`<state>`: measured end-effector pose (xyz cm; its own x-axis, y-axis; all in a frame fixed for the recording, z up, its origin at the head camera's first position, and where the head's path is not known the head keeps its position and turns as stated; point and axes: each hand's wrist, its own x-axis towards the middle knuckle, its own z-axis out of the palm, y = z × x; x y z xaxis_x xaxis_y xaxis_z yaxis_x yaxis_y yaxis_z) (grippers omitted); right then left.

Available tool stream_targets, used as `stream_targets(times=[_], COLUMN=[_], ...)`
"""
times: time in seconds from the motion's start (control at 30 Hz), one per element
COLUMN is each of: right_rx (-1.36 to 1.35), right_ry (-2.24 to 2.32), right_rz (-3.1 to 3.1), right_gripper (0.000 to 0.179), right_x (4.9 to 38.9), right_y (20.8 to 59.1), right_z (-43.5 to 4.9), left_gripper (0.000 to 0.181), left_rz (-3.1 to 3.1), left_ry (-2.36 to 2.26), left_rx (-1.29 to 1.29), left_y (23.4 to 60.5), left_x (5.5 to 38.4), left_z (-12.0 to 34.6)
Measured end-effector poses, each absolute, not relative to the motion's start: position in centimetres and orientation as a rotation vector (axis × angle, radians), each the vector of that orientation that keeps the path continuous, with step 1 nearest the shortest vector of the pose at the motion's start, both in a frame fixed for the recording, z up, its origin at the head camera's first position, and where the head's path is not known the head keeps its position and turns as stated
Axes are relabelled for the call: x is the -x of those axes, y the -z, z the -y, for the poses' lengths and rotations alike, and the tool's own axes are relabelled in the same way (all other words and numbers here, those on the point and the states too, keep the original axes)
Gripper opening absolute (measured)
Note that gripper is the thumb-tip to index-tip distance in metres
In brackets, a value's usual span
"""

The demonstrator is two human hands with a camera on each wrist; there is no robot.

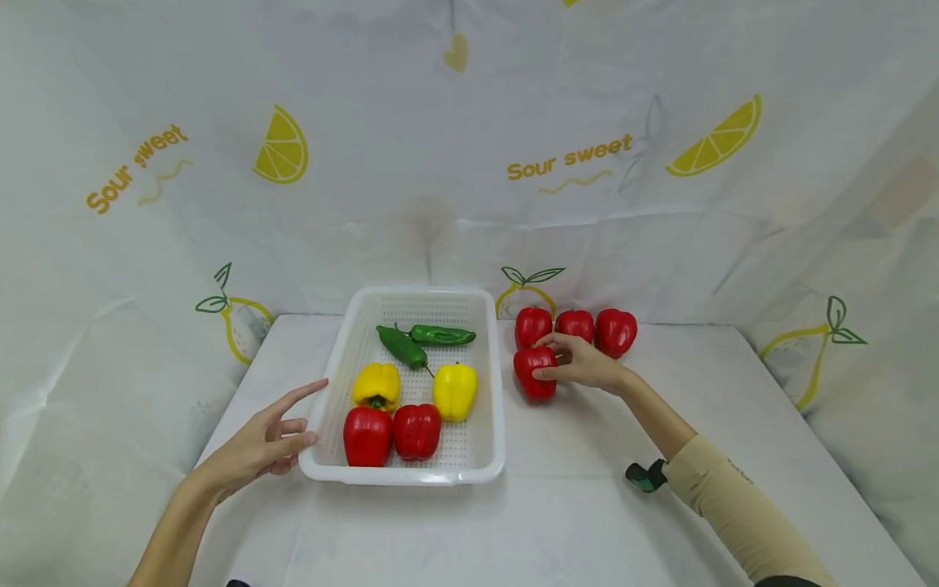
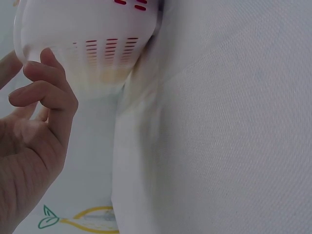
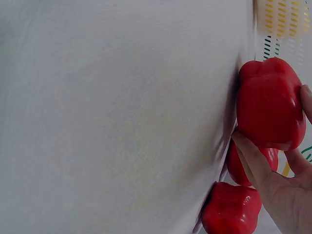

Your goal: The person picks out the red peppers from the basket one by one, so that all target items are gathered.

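Observation:
My right hand (image 1: 587, 363) grips a red bell pepper (image 1: 535, 374) just right of the white basket (image 1: 500, 408). In the right wrist view, the thumb and fingers of that hand (image 3: 287, 187) lie around the held pepper (image 3: 270, 105). Beside the basket's left rim is my left hand (image 1: 257, 447), index finger stretched out and the others loosely bent, its fingertips at the rim. Inside the basket lie two green peppers (image 1: 443, 335), two yellow bell peppers (image 1: 455, 391) and two red bell peppers (image 1: 368, 437).
Three more red bell peppers (image 1: 615, 333) stand in a row behind the right hand, near the table's back edge. A dark green strap-like item (image 1: 645, 477) shows by the right sleeve (image 1: 734, 497). White printed sheeting (image 1: 440, 179) hangs around the white-covered table (image 1: 572, 522).

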<state>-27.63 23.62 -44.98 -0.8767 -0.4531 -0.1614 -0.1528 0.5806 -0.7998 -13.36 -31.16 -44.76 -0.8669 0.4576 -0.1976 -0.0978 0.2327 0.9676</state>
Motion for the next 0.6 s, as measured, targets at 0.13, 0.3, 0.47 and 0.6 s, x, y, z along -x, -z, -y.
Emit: stream_targets(times=[0.13, 0.3, 0.47, 0.6], right_rx=[0.488, 0.475, 0.459, 0.455], right_ry=[1.209, 1.215, 1.211, 1.207], right_rz=[-2.456, -2.450, -2.446, -2.440], right_gripper=[0.060, 0.060, 0.064, 0.065], right_x=[27.59, 27.67, 27.69, 27.78], right_y=[44.96, 44.91, 44.90, 45.02], right_z=[-23.44, -23.46, -23.45, -23.44], left_gripper=[0.075, 0.076, 0.076, 0.076], left_rz=[-2.070, -2.068, -2.065, -2.064], left_ry=[-1.669, -1.673, -1.676, -1.675], left_rx=[-0.323, -0.328, -0.327, -0.321], left_y=[44.70, 44.77, 44.85, 44.89], left_x=[13.32, 13.35, 13.39, 13.38], left_z=[31.16, 31.19, 31.23, 31.24])
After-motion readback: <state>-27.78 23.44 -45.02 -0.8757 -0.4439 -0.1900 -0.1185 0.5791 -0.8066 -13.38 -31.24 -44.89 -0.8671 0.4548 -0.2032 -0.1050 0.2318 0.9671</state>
